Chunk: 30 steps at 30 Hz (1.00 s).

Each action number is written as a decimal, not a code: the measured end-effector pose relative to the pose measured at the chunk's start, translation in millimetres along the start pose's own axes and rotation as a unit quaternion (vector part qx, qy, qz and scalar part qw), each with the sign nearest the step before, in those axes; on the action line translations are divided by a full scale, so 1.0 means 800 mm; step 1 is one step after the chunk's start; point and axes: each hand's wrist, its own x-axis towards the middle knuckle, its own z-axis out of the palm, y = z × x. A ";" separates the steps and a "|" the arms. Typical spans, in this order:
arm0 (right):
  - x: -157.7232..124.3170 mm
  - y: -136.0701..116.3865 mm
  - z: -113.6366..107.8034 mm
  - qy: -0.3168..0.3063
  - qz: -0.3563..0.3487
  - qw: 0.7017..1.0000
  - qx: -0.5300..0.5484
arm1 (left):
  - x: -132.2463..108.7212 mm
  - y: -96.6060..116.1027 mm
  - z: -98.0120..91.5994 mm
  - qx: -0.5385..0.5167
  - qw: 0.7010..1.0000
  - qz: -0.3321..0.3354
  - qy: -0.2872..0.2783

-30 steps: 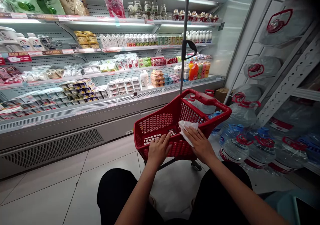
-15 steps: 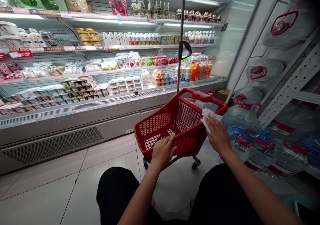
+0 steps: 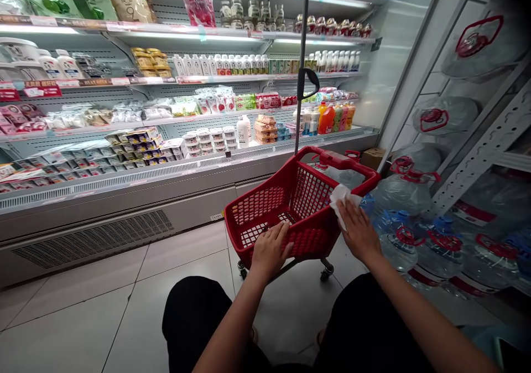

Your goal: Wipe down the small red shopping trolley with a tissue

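A small red plastic shopping cart [image 3: 265, 196] with lattice sides stands on the floor in front of my knees. My left hand [image 3: 269, 249] grips the cart's near rim, fingers over the edge and thumb on the outer side. With my right hand [image 3: 357, 230] I press a crumpled white cloth [image 3: 343, 196] against the cart's upper edge at the rear near corner, just below the red handle [image 3: 336, 159]. The cloth sticks out past my fingertips; its part under the palm is hidden. Inside, the cart's visible floor is bare lattice.
A lit refrigerated shelf unit [image 3: 199, 187] filled with dairy and drinks runs behind the cart. A tall pole [image 3: 304, 35] with a black hook rises behind the cart. Large water bottles [image 3: 400, 196] fill the right side near a white perforated rack post [image 3: 477, 157].
My right hand and the white cloth have slid slightly left and down along the cart's edge. My left hand keeps its place on the rim. The view has shifted slightly.
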 end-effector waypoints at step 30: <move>0.027 -0.004 0.080 0.084 0.226 0.937 0.253 | 0.004 0.061 0.009 -0.080 0.996 0.003 -0.029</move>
